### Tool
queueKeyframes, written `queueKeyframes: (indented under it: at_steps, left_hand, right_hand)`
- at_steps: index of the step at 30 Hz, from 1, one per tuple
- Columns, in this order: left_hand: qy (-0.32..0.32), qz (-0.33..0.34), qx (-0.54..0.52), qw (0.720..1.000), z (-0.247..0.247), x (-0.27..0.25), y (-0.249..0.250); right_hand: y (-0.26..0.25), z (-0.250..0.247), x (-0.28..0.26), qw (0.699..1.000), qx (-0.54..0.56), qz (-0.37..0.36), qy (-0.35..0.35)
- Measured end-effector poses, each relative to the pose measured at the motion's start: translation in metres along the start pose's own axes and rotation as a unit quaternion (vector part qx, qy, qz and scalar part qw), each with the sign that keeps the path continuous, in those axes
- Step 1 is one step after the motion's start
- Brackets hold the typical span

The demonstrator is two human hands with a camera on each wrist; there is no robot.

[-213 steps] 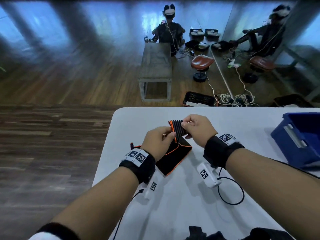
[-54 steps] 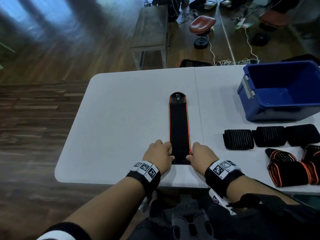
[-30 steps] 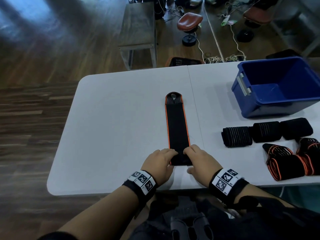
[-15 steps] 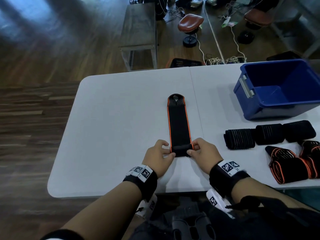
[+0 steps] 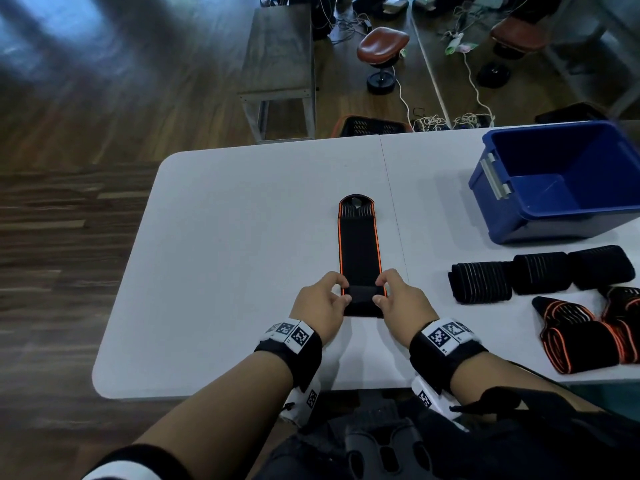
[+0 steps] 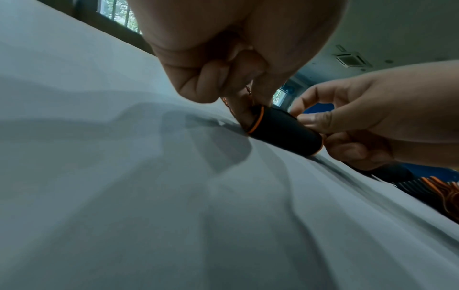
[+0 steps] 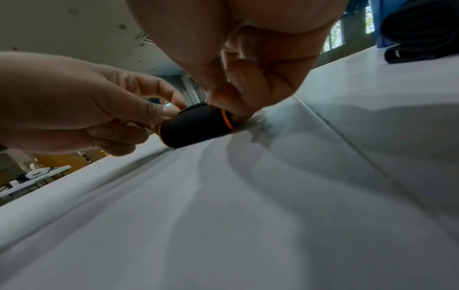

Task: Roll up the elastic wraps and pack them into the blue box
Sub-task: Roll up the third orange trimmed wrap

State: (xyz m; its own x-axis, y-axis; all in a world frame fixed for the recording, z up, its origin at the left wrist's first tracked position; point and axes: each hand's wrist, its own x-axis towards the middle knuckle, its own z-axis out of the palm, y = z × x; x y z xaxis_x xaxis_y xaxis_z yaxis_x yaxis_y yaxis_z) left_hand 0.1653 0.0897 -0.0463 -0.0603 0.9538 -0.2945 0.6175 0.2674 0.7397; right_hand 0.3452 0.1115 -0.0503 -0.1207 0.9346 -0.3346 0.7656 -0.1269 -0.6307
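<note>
**Both hands pinch the rolled end of a wrap; the box holds nothing visible**

The blue box sits at the far right of the white table, open at the top, with a grey handle on its left wall. What shows of its inside is bare blue floor; its right part runs out of the head view, so that corner cannot be judged.

One wrap, black with orange edging, lies flat along the middle of the table, its rounded tab end pointing away from the person. Its near end is turned over into a short, tight roll resting on the tabletop. The left hand pinches the roll's left end between thumb and curled fingers; the right hand pinches the right end the same way. The wrist views show the roll as a small black cylinder with an orange rim at each end, fingertips pressed against both ends.

Right of the hands, near the box's front wall but apart from it, three black rolls lie side by side in a row, touching each other; the leftmost shows pale stripes. Nearer the table's edge lie orange-trimmed rolls: one is clear, and a second reaches the frame's edge, so their full number cannot be told.

Beyond the table, on the wooden floor, stand one bench, a brown stool and a dark basket.
</note>
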Motion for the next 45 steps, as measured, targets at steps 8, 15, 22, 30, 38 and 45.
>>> queueKeyframes:
  at_steps: [8, 15, 22, 30, 38, 45]
  left_hand:
    - [0.001, 0.034, 0.089, 0.995, 0.001, 0.007, -0.008]
    - [-0.056, 0.067, 0.135, 0.987, -0.005, 0.004, -0.019]
    - [-0.046, 0.07, 0.118, 0.989, -0.008, 0.013, -0.022]
    - [-0.028, -0.012, 0.066, 0.997, -0.004, 0.029, -0.015]
    - [-0.038, -0.029, 0.086, 0.995, -0.003, 0.037, -0.011]
    - [-0.026, -0.028, 0.126, 0.991, -0.012, 0.044, -0.003]
  right_hand:
    - [-0.001, -0.001, -0.001, 1.0, 0.011, 0.013, -0.001]
    - [0.005, -0.004, 0.002, 0.995, -0.066, -0.019, -0.072]
    - [0.008, -0.013, 0.015, 0.997, -0.024, -0.015, -0.07]
    - [0.005, -0.013, 0.026, 0.997, 0.042, 0.039, -0.044]
    - [-0.006, -0.015, 0.033, 0.995, -0.035, 0.08, -0.05]
    - [-0.01, -0.02, 0.04, 0.991, -0.051, 0.105, -0.062]
